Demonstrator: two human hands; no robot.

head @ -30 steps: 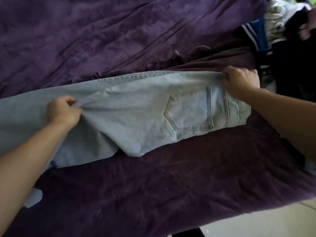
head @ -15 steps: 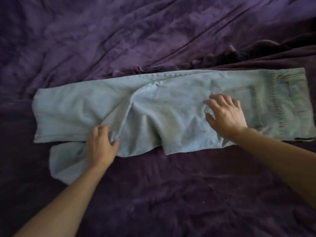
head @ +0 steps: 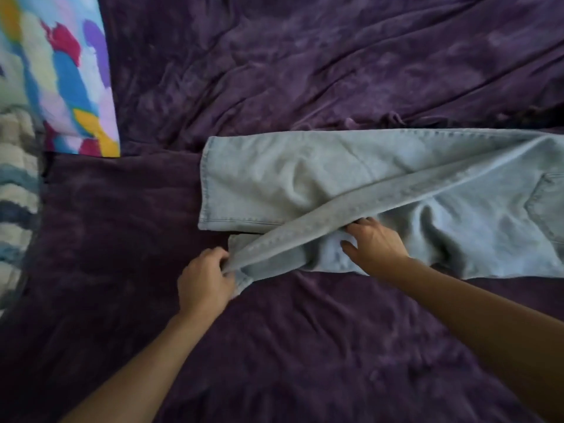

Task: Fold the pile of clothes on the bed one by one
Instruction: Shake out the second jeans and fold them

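Item: light blue jeans (head: pixel 335 178), laid lengthwise across the bed (head: pixel 305 346), which has a dark purple, creased cover. Legs doubled one over the other, hems at the left hand's end. The upper leg lies flat, the lower leg skews out beneath it. A raised fold runs diagonally from the left hand, over the right hand's fingertips, toward the seat. Back pocket (head: pixel 546 206) lies beyond the right hand, cut by the frame edge.
Left hand (head: pixel 206 277): fingers curled, pinching the hem end of the raised fold.
Right hand (head: pixel 375 245): spread, palm down on the denim, thumb out toward the left hand, fingertips tucked under the raised fold.
Multicoloured pillow (head: pixel 76 71): far beyond the left hand, well apart from the jeans.
Striped knit throw (head: pixel 15 184): just beside the pillow, partly out of frame
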